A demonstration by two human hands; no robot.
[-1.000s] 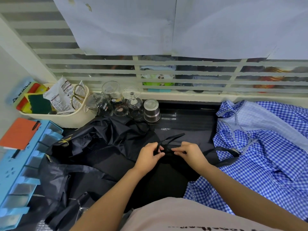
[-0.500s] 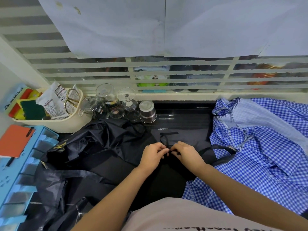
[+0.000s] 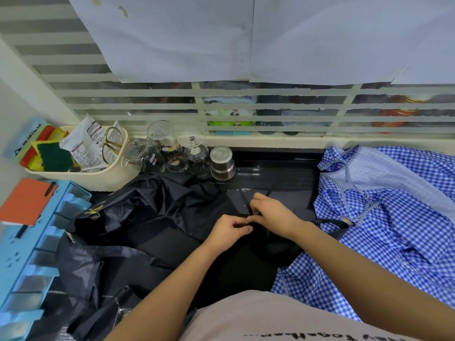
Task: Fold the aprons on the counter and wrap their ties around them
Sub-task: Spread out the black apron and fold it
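A folded black apron [image 3: 268,244] lies on the dark counter [image 3: 278,173] in front of me. My left hand [image 3: 227,231] and my right hand [image 3: 272,214] meet over its top edge, and each pinches the thin black tie [image 3: 242,201] between fingertips. The tie's loose end runs away from me towards the window. Crumpled black aprons [image 3: 152,207] are heaped to the left. A blue checked apron [image 3: 384,217] spreads over the right side.
Several upturned glasses [image 3: 172,148] and a steel cup [image 3: 221,162] stand at the back by the window sill. A cream basket [image 3: 81,168] with sponges, packets and scissors sits back left. A blue rack [image 3: 32,244] with an orange notebook [image 3: 24,200] borders the left edge.
My hands have drawn together over the folded apron. The tie loop that stood out beyond them has shrunk to a short strand. My right hand has shifted slightly further from me.
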